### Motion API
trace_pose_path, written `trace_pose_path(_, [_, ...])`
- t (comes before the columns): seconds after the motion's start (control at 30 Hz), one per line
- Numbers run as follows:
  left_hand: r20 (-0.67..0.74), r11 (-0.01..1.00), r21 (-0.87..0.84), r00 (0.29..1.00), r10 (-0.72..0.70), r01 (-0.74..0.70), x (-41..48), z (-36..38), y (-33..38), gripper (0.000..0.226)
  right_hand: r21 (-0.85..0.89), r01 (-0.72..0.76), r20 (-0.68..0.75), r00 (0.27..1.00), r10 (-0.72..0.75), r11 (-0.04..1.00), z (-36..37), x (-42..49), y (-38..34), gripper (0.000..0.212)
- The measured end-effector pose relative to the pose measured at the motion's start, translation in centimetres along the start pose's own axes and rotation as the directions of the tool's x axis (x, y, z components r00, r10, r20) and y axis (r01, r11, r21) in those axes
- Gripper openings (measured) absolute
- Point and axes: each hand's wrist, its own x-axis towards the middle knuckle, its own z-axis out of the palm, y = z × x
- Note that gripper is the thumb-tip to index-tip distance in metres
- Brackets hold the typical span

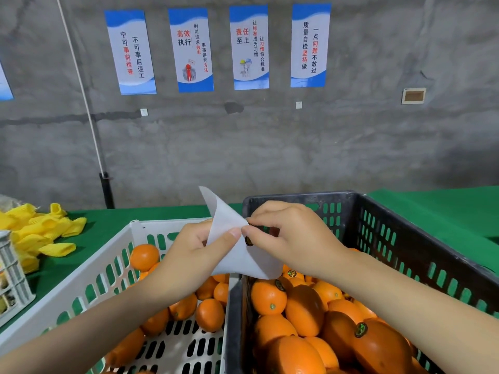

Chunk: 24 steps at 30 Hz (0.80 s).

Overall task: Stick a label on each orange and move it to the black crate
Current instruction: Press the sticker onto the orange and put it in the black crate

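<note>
Fingers [263, 213] of the right hand [291, 238] are pinching a small dark label [249, 240] at the edge of a white backing sheet [237, 260]. The left hand [189, 255] is gripping that sheet between thumb and fingers, holding it up over where two crates meet. Labelled oranges [305, 309] are lying heaped in the black crate [297, 197] on the right, and unlabelled oranges [209, 314] are sitting in the white crate [81, 287] on the left. Both crates are standing on a green table [121, 220], with yellow foam nets [40, 230] lying at its far left.

Soft, even indoor light, faint shadows; edges bow (corners perhaps slightly blurred).
</note>
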Motion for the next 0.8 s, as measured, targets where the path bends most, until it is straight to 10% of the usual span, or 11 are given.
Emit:
trace_pose_path(0.53, [0.003, 0.984, -0.172, 0.999, -0.043, 0.043, 0.3, -0.5, -0.4, 0.031, 0.128, 0.019, 0.092, 0.995, -0.031, 0.992, -0.6, 0.2, -0.3, 0.04])
trace_pose_path(0.8, [-0.069, 0.948, -0.293, 0.986, -0.151, 0.125, 0.5, 0.0, 0.4, 0.025, 0.051, -0.142, -0.21, 0.966, 0.15, 0.989, -0.8, 0.7, 0.1, 0.032])
